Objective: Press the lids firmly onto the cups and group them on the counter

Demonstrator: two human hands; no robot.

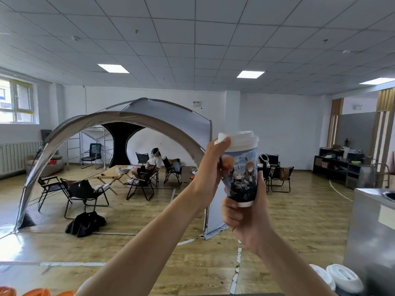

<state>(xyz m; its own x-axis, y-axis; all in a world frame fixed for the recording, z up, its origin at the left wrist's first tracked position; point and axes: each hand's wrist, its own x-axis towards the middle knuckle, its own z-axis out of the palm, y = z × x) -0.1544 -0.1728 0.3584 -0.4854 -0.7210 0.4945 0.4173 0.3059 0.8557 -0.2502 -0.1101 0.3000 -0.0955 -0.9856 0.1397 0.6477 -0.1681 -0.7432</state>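
1. Head view: the printed cup (241, 174) is up in mid-air, off any surface. The right hand (245, 216) wraps its base, and the left hand (210, 169) clasps the top, thumb on the white lid (239, 141).
2. This looks like the pressing step. Next it likely needs a firm push round the rim, then setting down.
3. A steel counter (367, 210) stands at the right, with spare lids (344, 278) low nearby. Beyond are a wooden floor (299, 221), a tent (149, 124) and folding chairs (85, 193).

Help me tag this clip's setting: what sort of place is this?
Probably a large indoor hall staged as a campsite: a dome tent stands on the wooden floor, folding chairs stand by a low table, and ceiling panels run overhead.
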